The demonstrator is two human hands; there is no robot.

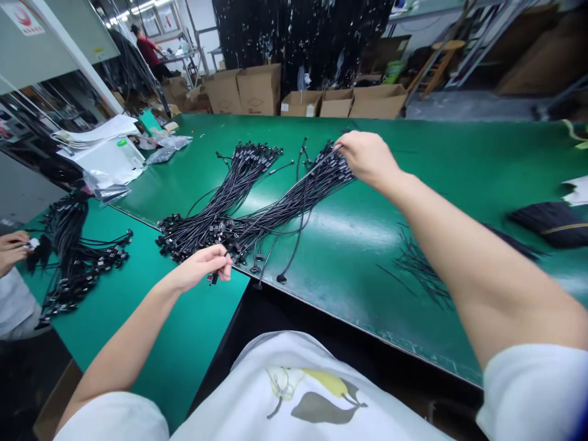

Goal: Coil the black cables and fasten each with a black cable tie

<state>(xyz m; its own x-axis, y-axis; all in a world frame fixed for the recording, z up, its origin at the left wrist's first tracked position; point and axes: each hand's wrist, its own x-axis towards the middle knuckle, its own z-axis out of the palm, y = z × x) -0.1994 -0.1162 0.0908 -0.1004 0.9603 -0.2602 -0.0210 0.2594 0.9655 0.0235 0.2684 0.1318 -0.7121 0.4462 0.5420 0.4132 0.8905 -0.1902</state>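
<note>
From the wearer's chest, with 12 o'clock straight ahead, the left hand (206, 266) is hovering at about 10 to 11 o'clock by the near table edge. Its fingers are closing narrowly on a small black plug (214, 278). Just beyond, loose black plugs (282, 278) are hanging at the table's edge.

The right-hand bundle of thin black cables (294, 199) is lying from the left hand towards 2 o'clock, its long axis running from 8 to 2. The left hand is nearer its plug end; the right hand (367, 156), at 1 o'clock, is nearer its far end. The right hand is pinching the tip of one slim dark cable, which is stretching back towards the left hand; whether it is joining the plug held there, one cannot tell. A second bundle of black cables (220, 202) is lying beside the first on its left, aiming between 1 and 2.

At 2 o'clock, thin black strips (425, 266) are scattering over the glossy green tabletop (358, 245), with a dark fabric pouch (551, 223) beyond them. Around 10, another black cable bundle (68, 245) is resting beside a co-worker's hands (13, 248). Farther off, open brown cardboard boxes (260, 89) are standing around 12, and a person in dark red (147, 50) is working near 11.
</note>
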